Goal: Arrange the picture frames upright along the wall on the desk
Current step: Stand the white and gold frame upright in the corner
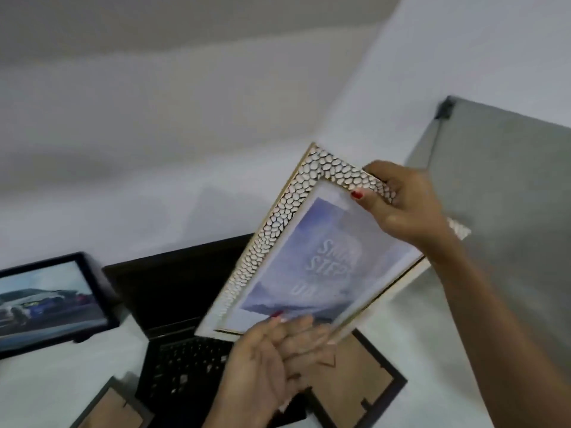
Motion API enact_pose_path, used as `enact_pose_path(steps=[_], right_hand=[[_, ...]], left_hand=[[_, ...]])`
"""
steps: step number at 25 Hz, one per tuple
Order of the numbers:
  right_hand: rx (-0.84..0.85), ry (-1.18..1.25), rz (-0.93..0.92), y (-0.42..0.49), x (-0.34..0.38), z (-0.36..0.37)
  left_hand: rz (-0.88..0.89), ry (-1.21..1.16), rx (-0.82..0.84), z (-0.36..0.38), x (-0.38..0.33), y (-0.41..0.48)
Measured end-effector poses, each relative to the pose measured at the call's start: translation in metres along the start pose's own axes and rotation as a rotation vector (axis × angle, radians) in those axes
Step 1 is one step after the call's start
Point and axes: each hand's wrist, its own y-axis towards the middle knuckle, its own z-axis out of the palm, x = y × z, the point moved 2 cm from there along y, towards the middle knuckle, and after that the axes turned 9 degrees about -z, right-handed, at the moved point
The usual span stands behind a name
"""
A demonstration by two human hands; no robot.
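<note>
The patterned frame (306, 242) is gripped tilted, long axis slanting, right hand (404, 205) clamped at its top, left hand (278, 344) at its bottom (wall (154, 149) behind).

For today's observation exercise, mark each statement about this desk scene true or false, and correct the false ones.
1. Both hands hold the pebble-patterned frame above the desk. True: the right hand grips its upper edge and the left hand its lower edge.
2. The frame with the car photo lies face down. False: it stands at the left with its picture showing.
3. A laptop sits open on the desk. True.
4. The brown-backed frame stands against the wall. False: it lies back-up on the desk.
5. The held frame is empty. False: it holds a bluish print with lettering.
</note>
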Motion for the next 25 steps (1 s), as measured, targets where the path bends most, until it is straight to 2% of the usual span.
enact_pose_path(steps=[2,3,4,5,8,10,14,17,22,25], right_hand=[[0.264,-0.271,-0.206,0.018,-0.015,-0.024],[0.381,-0.371,-0.245,0.022,-0.028,-0.03],[0.471,-0.441,-0.233,0.025,-0.044,-0.034],[0.542,-0.486,-0.189,0.028,-0.061,-0.037],[0.719,-0.52,-0.017,0.032,-0.108,-0.04],[0.769,-0.604,0.015,0.032,-0.14,-0.04],[0.65,-0.717,0.045,0.023,-0.22,-0.031],[0.421,-0.632,0.055,0.025,-0.272,-0.014],[0.184,-0.502,-0.019,0.05,-0.33,0.027],[-0.049,-0.445,0.117,0.031,-0.353,0.041]], left_hand=[[0.522,0.361,-0.334,0.01,-0.017,0.018],[0.682,0.555,-0.434,0.016,-0.022,0.034],[0.734,0.715,-0.465,0.025,-0.024,0.052],[0.74,0.8,-0.387,0.036,-0.026,0.074],[0.504,0.871,-0.039,0.08,-0.015,0.149],[0.47,0.837,-0.031,0.107,-0.006,0.187],[0.419,0.823,-0.176,0.137,-0.008,0.255],[0.355,0.745,-0.271,0.144,-0.023,0.304],[0.339,0.589,-0.434,0.15,-0.055,0.358],[0.342,0.57,-0.48,0.149,-0.066,0.376]])
